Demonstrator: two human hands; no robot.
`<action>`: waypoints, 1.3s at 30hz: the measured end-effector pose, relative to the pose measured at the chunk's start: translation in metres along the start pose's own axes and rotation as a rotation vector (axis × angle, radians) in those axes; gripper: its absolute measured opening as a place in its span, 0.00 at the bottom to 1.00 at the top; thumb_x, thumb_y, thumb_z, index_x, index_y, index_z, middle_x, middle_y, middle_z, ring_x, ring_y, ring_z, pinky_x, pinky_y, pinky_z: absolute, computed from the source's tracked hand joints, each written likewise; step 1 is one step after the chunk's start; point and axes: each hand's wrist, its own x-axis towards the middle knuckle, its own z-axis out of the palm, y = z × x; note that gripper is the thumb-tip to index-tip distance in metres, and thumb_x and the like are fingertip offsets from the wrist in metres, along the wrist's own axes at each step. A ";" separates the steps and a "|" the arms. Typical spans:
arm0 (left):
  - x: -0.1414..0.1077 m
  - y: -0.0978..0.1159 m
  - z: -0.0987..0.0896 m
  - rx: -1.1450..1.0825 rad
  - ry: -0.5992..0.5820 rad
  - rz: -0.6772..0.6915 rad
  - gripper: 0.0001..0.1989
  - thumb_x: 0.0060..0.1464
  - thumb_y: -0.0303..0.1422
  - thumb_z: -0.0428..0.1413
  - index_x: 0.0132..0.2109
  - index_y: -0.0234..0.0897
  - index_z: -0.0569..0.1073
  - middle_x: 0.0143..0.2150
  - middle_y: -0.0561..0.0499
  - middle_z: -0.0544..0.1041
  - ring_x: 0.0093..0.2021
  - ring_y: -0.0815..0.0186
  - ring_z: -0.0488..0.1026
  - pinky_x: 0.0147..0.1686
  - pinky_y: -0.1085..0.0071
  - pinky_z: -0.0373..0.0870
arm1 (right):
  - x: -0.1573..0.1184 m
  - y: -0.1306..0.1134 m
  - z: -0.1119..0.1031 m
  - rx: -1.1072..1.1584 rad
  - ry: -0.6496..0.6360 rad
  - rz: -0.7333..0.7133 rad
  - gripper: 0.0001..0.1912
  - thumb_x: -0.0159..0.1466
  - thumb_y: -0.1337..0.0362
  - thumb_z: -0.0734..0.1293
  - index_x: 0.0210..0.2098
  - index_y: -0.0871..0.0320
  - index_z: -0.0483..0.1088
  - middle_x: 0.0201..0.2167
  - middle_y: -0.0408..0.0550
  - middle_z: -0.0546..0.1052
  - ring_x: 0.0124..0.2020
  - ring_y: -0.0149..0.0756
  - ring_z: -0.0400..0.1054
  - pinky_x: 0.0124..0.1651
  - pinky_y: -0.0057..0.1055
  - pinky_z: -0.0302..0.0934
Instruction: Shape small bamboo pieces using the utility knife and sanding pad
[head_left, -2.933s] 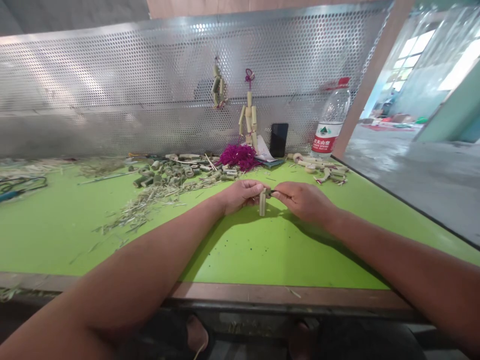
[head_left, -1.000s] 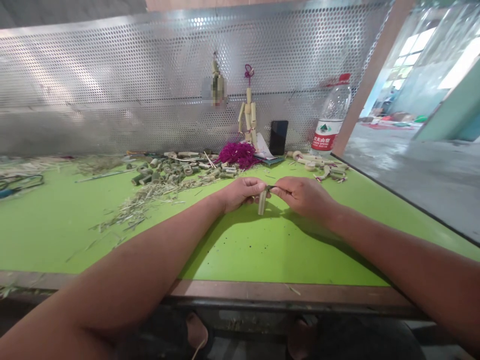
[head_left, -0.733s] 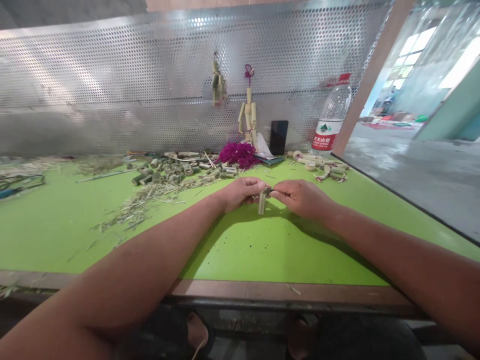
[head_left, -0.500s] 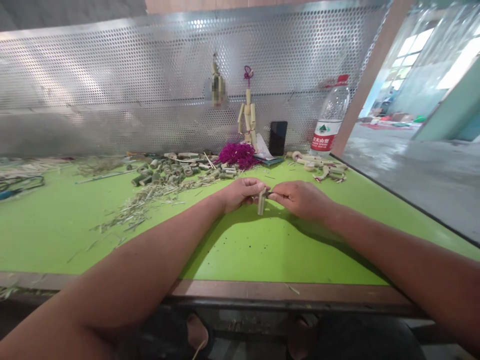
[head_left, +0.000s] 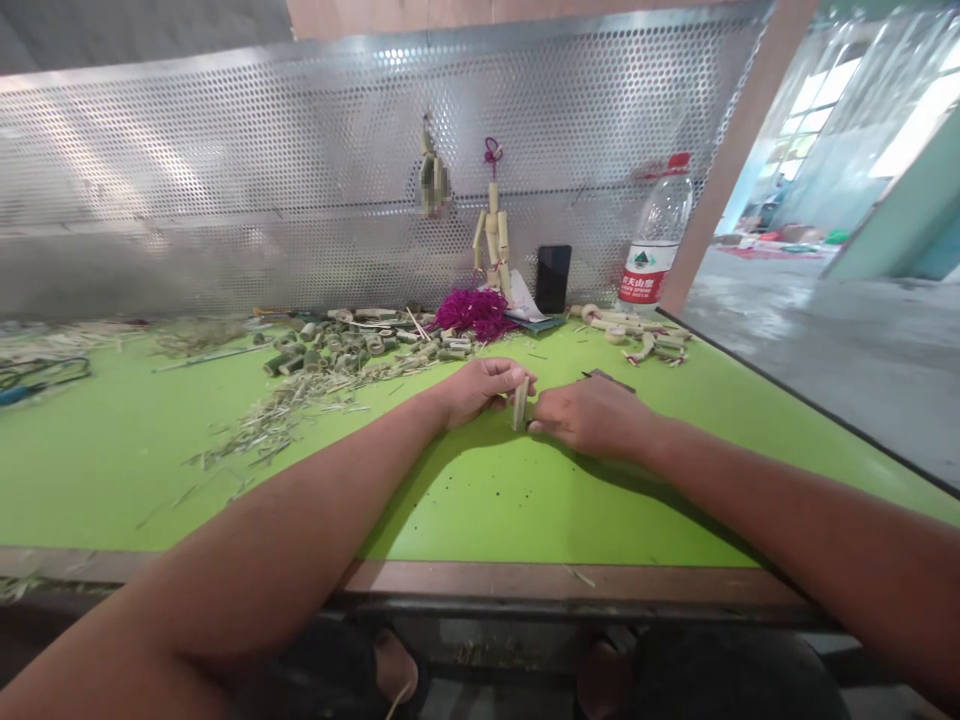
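Note:
My left hand [head_left: 486, 388] pinches a short pale bamboo piece [head_left: 520, 405], which stands upright at the fingertips just above the green tabletop [head_left: 465, 500]. Close on its right is my right hand [head_left: 581, 412], fingers closed around a dark thin blade-like tool [head_left: 611, 380]. Part of the tool shows behind the knuckles, and a small dark tip shows by the fingertips near the lower end of the bamboo. The palm hides the rest of it. Small dark specks lie on the tabletop below the hands.
Behind the hands are cut bamboo pieces [head_left: 337, 345], shavings [head_left: 259, 425], purple cord [head_left: 474, 314], a phone [head_left: 553, 279] and a water bottle [head_left: 655, 235]. A jointed bamboo figure [head_left: 493, 235] hangs at the perforated metal panel [head_left: 315, 180]. More joined bamboo parts [head_left: 652, 345] lie right.
My right hand has moved down along the bamboo piece and turned, so the dark tool now shows behind the knuckles. My left hand keeps its pinch, nearly in place.

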 end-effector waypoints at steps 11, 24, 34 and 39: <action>0.003 -0.004 0.002 -0.009 0.023 0.029 0.22 0.47 0.49 0.65 0.38 0.33 0.77 0.32 0.50 0.75 0.29 0.71 0.68 0.31 0.73 0.62 | -0.002 0.012 0.005 0.097 0.158 0.067 0.19 0.71 0.55 0.56 0.35 0.57 0.73 0.32 0.47 0.77 0.27 0.33 0.63 0.29 0.31 0.43; 0.004 -0.005 0.000 0.036 0.050 0.040 0.20 0.50 0.48 0.63 0.38 0.33 0.76 0.32 0.50 0.76 0.28 0.71 0.68 0.29 0.74 0.59 | 0.001 0.007 0.009 0.080 0.102 0.073 0.20 0.70 0.54 0.56 0.32 0.57 0.73 0.29 0.46 0.76 0.24 0.31 0.61 0.28 0.31 0.43; 0.003 -0.003 0.001 0.033 0.044 0.036 0.20 0.50 0.48 0.63 0.37 0.33 0.76 0.33 0.49 0.76 0.30 0.71 0.69 0.30 0.74 0.60 | 0.004 0.007 0.005 0.087 0.055 0.066 0.19 0.70 0.55 0.56 0.35 0.57 0.74 0.31 0.47 0.77 0.28 0.34 0.65 0.29 0.31 0.45; 0.002 -0.002 0.001 0.039 0.061 0.032 0.19 0.50 0.47 0.62 0.38 0.33 0.76 0.34 0.50 0.76 0.30 0.71 0.68 0.31 0.74 0.61 | 0.003 0.004 0.005 0.083 -0.001 0.025 0.19 0.70 0.55 0.57 0.33 0.58 0.73 0.31 0.48 0.77 0.28 0.34 0.66 0.28 0.30 0.46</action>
